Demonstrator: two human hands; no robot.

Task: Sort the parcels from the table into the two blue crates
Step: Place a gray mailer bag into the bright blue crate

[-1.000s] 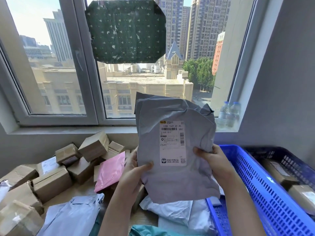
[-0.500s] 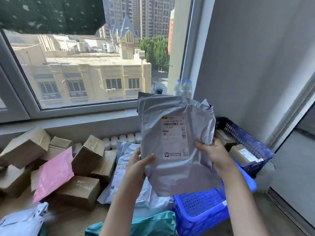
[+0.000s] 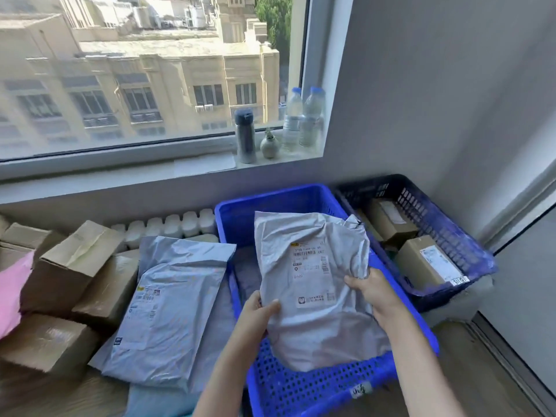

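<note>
Below a wide window, a wooden desk [image 3: 60, 395] runs into the corner where two blue crates sit side by side. A second ago the grey parcel [image 3: 313, 281] was raised before the glass with its label facing the person. Now it has come down over the near crate [image 3: 279, 200], its lower edge inside the walls. The left hand [image 3: 255, 314] and right hand [image 3: 373, 291] each keep a pinching grip on a side edge. The choice of crate looks made, and only the release remains.

The far crate [image 3: 421, 200] shows two cardboard boxes. On the desk I count one grey mailer [image 3: 171, 308] in full view, one pink mailer [image 3: 12, 293] and at least four cardboard boxes. The sill carries two water bottles [image 3: 302, 118], one flask [image 3: 245, 135] and one small vase [image 3: 268, 144].
</note>
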